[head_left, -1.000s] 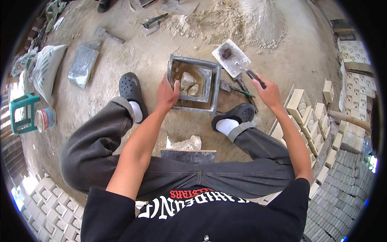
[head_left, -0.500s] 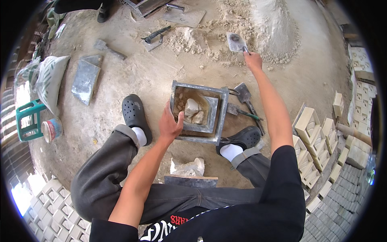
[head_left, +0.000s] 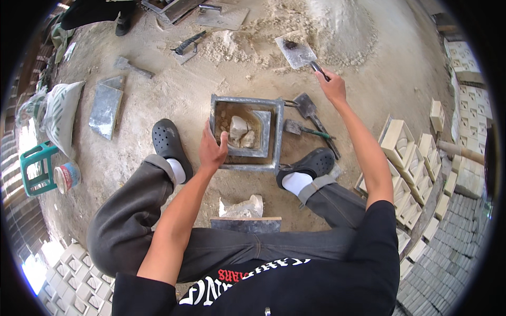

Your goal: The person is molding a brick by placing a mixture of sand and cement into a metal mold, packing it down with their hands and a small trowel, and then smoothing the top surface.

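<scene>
My right hand [head_left: 332, 87] is closed round the dark handle of a trowel [head_left: 296, 51]. The flat grey blade, with a dark patch on it, is over the edge of the pale powder heap [head_left: 345, 34]. At the left wall of a square grey metal mould [head_left: 245, 99], my left hand [head_left: 212, 150] grips the edge, fingers along the outside and thumb at the rim. A smaller angular frame [head_left: 265, 134] sits inside the mould. Whitish lumps [head_left: 240, 126] lie within it among loose crumbs. The mould rests on the ground between my feet.
Right of the mould lie small spade-like tools [head_left: 305, 105]. Behind it are a float [head_left: 187, 48], a flat plate [head_left: 226, 19] and a hammer-like tool [head_left: 132, 67]. Cast pale blocks [head_left: 406, 152] stand at right. A green stool [head_left: 39, 166] and a sack [head_left: 64, 113] are left.
My right hand has turned the trowel, its blade swinging left and nearer. My left hand stays on the mould. The whole view has shifted slightly.
</scene>
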Demonstrator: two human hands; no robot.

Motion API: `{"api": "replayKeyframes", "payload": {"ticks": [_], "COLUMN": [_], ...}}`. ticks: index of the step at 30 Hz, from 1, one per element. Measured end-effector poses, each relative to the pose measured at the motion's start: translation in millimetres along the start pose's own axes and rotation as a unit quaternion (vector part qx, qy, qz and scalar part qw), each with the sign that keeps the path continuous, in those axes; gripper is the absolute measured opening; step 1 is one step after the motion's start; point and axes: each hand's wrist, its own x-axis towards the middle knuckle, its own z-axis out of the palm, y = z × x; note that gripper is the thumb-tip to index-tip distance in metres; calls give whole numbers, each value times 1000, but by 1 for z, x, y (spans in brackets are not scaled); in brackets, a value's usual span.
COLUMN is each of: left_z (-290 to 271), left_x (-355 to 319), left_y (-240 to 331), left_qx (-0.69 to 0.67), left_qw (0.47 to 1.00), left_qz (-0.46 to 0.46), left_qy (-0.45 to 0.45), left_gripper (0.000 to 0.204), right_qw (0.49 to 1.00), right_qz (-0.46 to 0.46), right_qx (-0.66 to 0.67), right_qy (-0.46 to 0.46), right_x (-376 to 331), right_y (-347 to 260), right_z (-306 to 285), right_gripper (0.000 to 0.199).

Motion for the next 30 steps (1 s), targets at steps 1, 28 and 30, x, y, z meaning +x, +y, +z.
{"api": "replayKeyframes", "payload": {"ticks": [1,28,30], "left_z": [0,60,62], "left_x": [0,-40,-39], "left_y": [1,73,72], "left_qx": [-6,78,86], "left_qw": [1000,936,935], "left_qz": [-1,293,298], "left_qy": [4,-177,-174], "left_gripper": [69,91,91], "right_qw": [999,869,866], "right_qz": [-43,-286,-293], "right_qx": [17,-250,-250], "right_qy": [-1,-317,-320], "right_x": [-15,-206,-200], "right_y": [5,-56,-65], "right_z": [-20,-169,-167], "right_gripper": [44,31,30]}}
